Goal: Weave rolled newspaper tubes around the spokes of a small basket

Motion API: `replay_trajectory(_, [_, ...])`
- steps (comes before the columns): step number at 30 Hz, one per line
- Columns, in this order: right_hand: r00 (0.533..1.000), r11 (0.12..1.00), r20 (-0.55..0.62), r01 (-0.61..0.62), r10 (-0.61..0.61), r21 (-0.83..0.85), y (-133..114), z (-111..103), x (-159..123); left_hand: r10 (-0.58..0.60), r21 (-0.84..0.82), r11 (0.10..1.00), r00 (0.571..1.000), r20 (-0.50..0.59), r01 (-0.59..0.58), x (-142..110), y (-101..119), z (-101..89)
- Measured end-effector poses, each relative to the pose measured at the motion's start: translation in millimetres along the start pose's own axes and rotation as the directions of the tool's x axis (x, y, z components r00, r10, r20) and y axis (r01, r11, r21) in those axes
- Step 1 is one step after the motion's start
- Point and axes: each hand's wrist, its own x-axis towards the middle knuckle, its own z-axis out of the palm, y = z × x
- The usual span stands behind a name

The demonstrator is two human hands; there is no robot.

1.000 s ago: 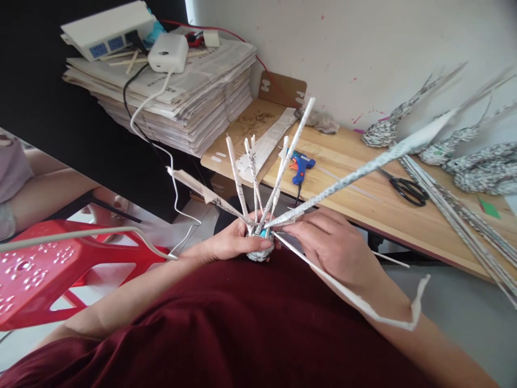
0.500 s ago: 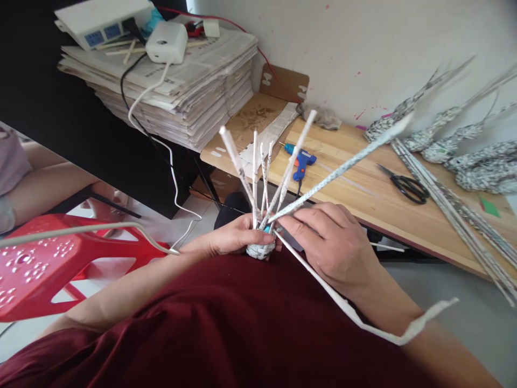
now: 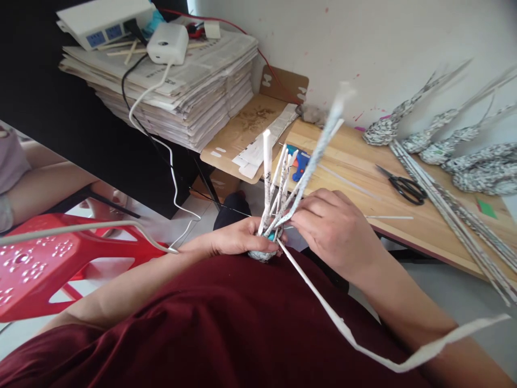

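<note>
My left hand [image 3: 236, 240] is wrapped around a small woven paper base [image 3: 262, 253] held against my lap. Several rolled newspaper tubes [image 3: 278, 180] stand up out of it in a bunch. My right hand [image 3: 331, 229] pinches one long paper tube [image 3: 317, 153] close to the base, and that tube points up and away, blurred at its tip. Another long flattened tube [image 3: 363, 345] trails from the base down to the right, past my right forearm.
A wooden table [image 3: 363, 178] holds a blue glue gun [image 3: 299, 161], black scissors [image 3: 404, 186], long paper tubes [image 3: 452, 210] and woven paper pieces [image 3: 464, 151]. A newspaper stack [image 3: 177, 86] with a power strip [image 3: 100, 24] stands at left. A red plastic stool [image 3: 48, 258] and another person's arm [image 3: 36, 186] lie at far left.
My right hand has swung the long tube from pointing right to pointing nearly upright. The standing tubes have drawn closer together. The trailing tube's free end has slid further right.
</note>
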Motion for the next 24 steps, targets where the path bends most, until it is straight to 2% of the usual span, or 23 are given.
replay_trajectory(4, [0.999,0.994,-0.028,-0.016,0.019,0.105,11,15,4,0.002,0.008,1.000,1.000,0.023,-0.003,1,-1,0.1])
replay_trajectory(9, [0.965,0.994,-0.248,-0.065,0.085,0.087,10,22,1,0.044,-0.009,0.999,0.998,0.034,-0.044,0,-3,0.1])
replay_trajectory(12, [0.950,0.996,-0.300,-0.074,0.088,0.058,4,18,-6,0.062,-0.048,0.997,0.998,-0.015,-0.062,0,-5,0.3])
replay_trajectory(18, [0.985,0.983,-0.130,-0.090,0.112,0.162,-5,21,-18,0.056,-0.082,0.995,0.996,-0.063,-0.061,0,-9,0.5])
replay_trajectory(24, [0.989,0.968,-0.056,-0.118,0.133,0.220,-11,21,-24,0.015,-0.192,0.980,0.986,-0.165,-0.047,2,-14,5.1])
